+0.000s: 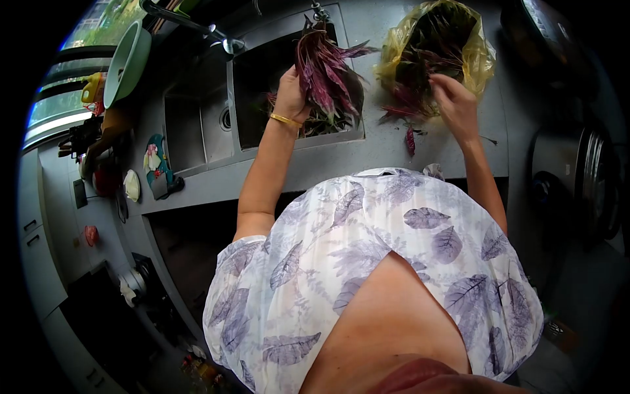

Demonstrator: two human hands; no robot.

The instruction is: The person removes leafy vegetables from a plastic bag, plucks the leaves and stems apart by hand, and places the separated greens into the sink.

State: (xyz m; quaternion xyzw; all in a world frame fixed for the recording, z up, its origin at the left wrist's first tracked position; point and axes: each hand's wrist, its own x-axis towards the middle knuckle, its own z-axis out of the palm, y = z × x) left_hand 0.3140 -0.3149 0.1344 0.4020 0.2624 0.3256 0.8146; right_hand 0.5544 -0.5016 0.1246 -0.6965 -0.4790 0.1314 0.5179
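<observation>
My left hand (291,98), with a gold bangle at the wrist, is closed round a bunch of purple leafy greens (325,72) above the right sink basin (249,125). More cut greens lie below it in that basin, partly hidden by the bunch. On the counter to the right, a yellow plastic bag (482,62) stands open, with dark green and purple leaves inside. My right hand (454,105) is at the bag's near side, its fingers pinched together among the leaves; what they hold is too small to make out. A loose purple leaf (410,141) lies nearby.
A second steel basin (186,131) with a drain is on the left, under a faucet (230,44). A pale green basin (131,62) is tilted up by the window. Farther right are a dark pan (541,39) and a shiny appliance (564,157).
</observation>
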